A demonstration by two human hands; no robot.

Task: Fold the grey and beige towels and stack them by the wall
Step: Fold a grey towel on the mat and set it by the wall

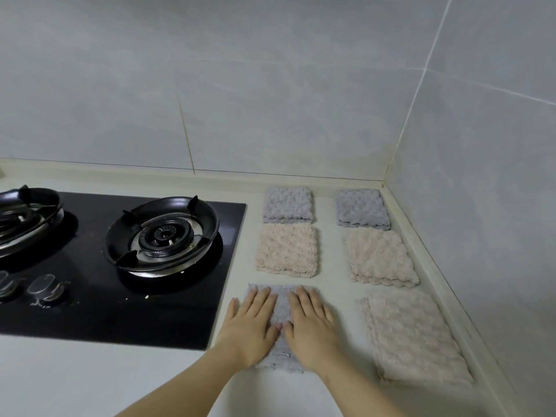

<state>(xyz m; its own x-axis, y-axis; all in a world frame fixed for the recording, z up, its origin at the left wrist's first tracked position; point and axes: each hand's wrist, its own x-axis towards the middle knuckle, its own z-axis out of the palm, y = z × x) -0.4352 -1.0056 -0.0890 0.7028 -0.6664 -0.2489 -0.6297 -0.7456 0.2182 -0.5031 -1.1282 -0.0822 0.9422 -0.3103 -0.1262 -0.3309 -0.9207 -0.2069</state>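
Several small fluffy towels lie in two columns on the pale counter [331, 266]. By the back wall are two folded grey towels, one on the left [287, 204] and one on the right [361, 208]. In front of them lie two folded beige towels, left [286, 249] and right [378, 257]. A larger beige towel [413, 335] lies nearest on the right. My left hand [251, 322] and my right hand [311, 323] rest flat, fingers spread, on a grey towel [282, 310] at the near left, covering most of it.
A black glass gas hob [90, 296] with two burners and round knobs [42, 285] fills the counter's left side, its edge touching my left thumb's area. Grey tiled walls [270, 100] meet in a corner at the back right.
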